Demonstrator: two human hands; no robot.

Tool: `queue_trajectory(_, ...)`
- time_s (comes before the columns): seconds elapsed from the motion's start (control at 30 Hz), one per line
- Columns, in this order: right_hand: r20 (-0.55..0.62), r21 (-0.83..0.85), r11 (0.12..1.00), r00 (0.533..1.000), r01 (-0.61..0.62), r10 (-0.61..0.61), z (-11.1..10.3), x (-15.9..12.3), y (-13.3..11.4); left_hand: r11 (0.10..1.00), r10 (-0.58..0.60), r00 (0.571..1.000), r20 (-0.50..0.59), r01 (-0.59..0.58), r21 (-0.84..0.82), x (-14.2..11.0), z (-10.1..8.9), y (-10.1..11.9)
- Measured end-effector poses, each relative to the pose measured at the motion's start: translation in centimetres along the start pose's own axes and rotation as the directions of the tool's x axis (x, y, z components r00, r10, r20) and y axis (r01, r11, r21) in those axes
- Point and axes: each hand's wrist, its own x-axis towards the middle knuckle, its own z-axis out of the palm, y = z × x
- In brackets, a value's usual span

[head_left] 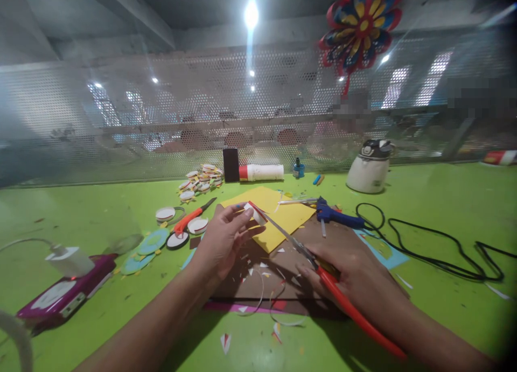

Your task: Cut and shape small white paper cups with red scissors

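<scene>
My left hand (pixel 226 237) pinches a small strip of red and white paper (pixel 257 216) between thumb and fingers. In my right hand (pixel 343 264) is a pair of scissors (pixel 335 286) with red-orange handles, and its blades reach to the paper strip's edge. Whether the blades have cut into the strip I cannot make out. Below both hands lies a brown board (pixel 291 275) strewn with paper scraps and thin curled strips. A yellow paper sheet (pixel 278 226) rests on the board's far part.
A blue glue gun (pixel 339 217) with a black cord lies right. An orange-handled cutter (pixel 189 220), blue paper discs (pixel 152 241) and a purple power strip (pixel 68 296) are left. Behind stand a pile of small round pieces (pixel 202 181), a dark phone-like slab (pixel 231 166) and a white kettle-shaped container (pixel 368 170).
</scene>
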Motion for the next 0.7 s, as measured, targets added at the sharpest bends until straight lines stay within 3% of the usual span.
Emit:
queue_trajectory(0.17, 0.038, 0.023, 1.000, 0.999, -0.015, 0.014, -0.1, 0.0, -0.3, 1.000, -0.008, 1.000, -0.009, 0.008, 0.002, -0.3, 0.3, 0.2)
queue_trajectory(0.47, -0.026, 0.001, 1.000, 0.999, -0.018, 0.018, 0.2, -0.1, -0.6, 1.000, 0.019, 1.000, -0.021, -0.019, -0.015, 0.0, 0.0, -0.2)
queue_trajectory(0.7, 0.023, -0.015, 1.000, 0.999, -0.026, 0.026, 0.2, 0.1, -0.3, 0.998, 0.060, 0.998, 0.033, -0.061, 0.024, 0.2, -0.3, -1.0)
